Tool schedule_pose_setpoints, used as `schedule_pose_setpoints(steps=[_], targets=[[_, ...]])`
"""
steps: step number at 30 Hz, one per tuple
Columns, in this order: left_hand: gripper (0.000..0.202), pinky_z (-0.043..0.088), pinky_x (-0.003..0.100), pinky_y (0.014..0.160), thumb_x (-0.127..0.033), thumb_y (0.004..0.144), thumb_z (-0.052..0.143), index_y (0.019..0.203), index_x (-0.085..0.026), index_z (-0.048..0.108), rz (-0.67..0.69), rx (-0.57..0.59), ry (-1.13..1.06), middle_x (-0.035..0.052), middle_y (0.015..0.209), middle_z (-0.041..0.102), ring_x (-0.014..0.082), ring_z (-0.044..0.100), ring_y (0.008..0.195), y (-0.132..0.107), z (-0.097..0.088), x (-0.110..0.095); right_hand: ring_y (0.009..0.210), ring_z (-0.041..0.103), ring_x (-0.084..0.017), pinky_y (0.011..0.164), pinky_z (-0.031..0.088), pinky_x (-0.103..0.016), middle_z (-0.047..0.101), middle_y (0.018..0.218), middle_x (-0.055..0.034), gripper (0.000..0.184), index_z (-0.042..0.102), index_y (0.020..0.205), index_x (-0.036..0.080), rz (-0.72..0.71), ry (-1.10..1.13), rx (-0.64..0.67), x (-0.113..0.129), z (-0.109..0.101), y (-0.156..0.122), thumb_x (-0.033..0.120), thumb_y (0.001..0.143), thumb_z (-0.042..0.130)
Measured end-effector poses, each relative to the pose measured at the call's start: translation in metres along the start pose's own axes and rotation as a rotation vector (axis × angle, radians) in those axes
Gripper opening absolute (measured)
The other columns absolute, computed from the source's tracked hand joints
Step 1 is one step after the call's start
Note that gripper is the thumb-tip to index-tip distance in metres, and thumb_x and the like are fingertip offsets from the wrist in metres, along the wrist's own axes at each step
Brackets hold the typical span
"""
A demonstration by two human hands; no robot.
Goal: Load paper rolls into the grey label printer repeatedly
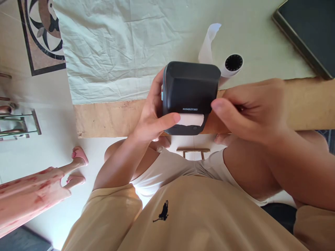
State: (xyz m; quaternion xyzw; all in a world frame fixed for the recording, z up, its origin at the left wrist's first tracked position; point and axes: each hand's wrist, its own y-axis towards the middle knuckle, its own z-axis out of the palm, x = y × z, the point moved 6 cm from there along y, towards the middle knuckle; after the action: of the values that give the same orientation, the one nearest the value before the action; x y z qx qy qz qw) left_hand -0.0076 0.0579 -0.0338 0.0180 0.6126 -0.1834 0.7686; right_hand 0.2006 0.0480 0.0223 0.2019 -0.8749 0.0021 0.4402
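Note:
My left hand [154,118] is wrapped round a black label printer [192,89] with the NIIMBOT name on its lid. Its thumb lies at the front, by the white label paper [192,119] that sticks out of the slot. The lid looks closed. At the printer's right edge is the thumb tip of my right hand [251,108]; whether it touches is hard to tell. That hand's other fingers are loosely curled, apart from the thumb, and nothing shows between them. Behind the printer stand a white roll [233,65] with a dark hollow core and a curled strip of white paper [208,43].
A pale green cloth [117,45] covers the table, leaving a bare wooden edge [110,118] in front. A dark flat object [309,31] lies at the far right. Another person's legs and pink slippers [79,156] are on the left, near a metal-framed rack [19,125].

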Motion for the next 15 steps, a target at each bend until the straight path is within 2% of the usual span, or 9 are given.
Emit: schedule_pose_setpoints(steps=[1,3,5,7,11,13,15], targets=[[0.093,0.067,0.034,0.071,-0.067,0.068,0.099,0.144,-0.031,0.061,-0.002,-0.038,-0.007,0.0095,0.123,0.075,0.0269,0.079,0.097,-0.001,0.002,0.000,0.052,0.037,-0.002,0.055,0.024,-0.025,0.046,0.051,-0.0005,0.071,0.043,0.056,0.012,-0.004,0.027,0.021,0.000,0.002,0.001,0.052,0.113,0.059],[0.081,0.054,0.027,0.054,-0.069,0.076,0.093,0.139,-0.027,0.064,-0.020,-0.056,-0.019,0.0062,0.097,0.070,0.0201,0.070,0.074,-0.003,0.008,0.001,0.050,0.034,-0.001,0.053,0.023,-0.025,0.048,0.051,-0.0001,0.073,0.043,0.053,0.012,0.023,0.085,0.076,-0.003,0.007,0.002,0.052,0.111,0.061],[0.069,0.043,0.023,0.047,-0.063,0.081,0.089,0.133,-0.024,0.066,-0.019,-0.047,-0.051,0.0040,0.086,0.063,0.0149,0.060,0.064,-0.005,0.013,-0.001,0.051,0.038,-0.002,0.054,0.026,-0.023,0.051,0.053,-0.0004,0.070,0.049,0.055,0.012,0.085,0.119,0.128,-0.010,0.013,0.004,0.054,0.110,0.063],[0.056,0.043,0.023,0.049,-0.050,0.084,0.088,0.128,-0.022,0.068,-0.010,-0.030,-0.101,0.0038,0.087,0.062,0.0134,0.059,0.067,-0.006,0.015,-0.004,0.052,0.039,-0.002,0.056,0.028,-0.023,0.050,0.054,-0.0006,0.069,0.051,0.057,0.012,0.138,0.136,0.157,-0.016,0.018,0.006,0.056,0.108,0.066],[0.029,0.054,0.026,0.068,-0.028,0.096,0.078,0.124,-0.024,0.072,-0.027,0.029,-0.168,0.0034,0.100,0.069,0.0130,0.067,0.085,-0.005,0.011,-0.007,0.052,0.026,-0.001,0.054,0.023,-0.024,0.039,0.050,0.0006,0.068,0.046,0.055,0.011,0.158,0.127,0.137,-0.023,0.020,0.012,0.053,0.103,0.071],[0.028,0.053,0.029,0.069,-0.032,0.098,0.079,0.125,-0.027,0.074,-0.015,0.033,-0.159,0.0021,0.100,0.071,0.0145,0.067,0.085,-0.003,0.008,-0.010,0.054,0.025,-0.001,0.053,0.021,-0.024,0.036,0.050,0.0007,0.067,0.046,0.055,0.011,0.171,0.141,0.146,-0.024,0.021,0.013,0.052,0.102,0.071],[0.046,0.055,0.034,0.071,-0.049,0.086,0.097,0.121,-0.030,0.075,-0.036,0.025,-0.135,0.0010,0.102,0.075,0.0203,0.072,0.092,0.000,0.007,-0.010,0.055,0.028,-0.001,0.054,0.022,-0.024,0.038,0.052,0.0002,0.067,0.047,0.056,0.011,0.185,0.161,0.163,-0.024,0.022,0.013,0.055,0.102,0.070]])
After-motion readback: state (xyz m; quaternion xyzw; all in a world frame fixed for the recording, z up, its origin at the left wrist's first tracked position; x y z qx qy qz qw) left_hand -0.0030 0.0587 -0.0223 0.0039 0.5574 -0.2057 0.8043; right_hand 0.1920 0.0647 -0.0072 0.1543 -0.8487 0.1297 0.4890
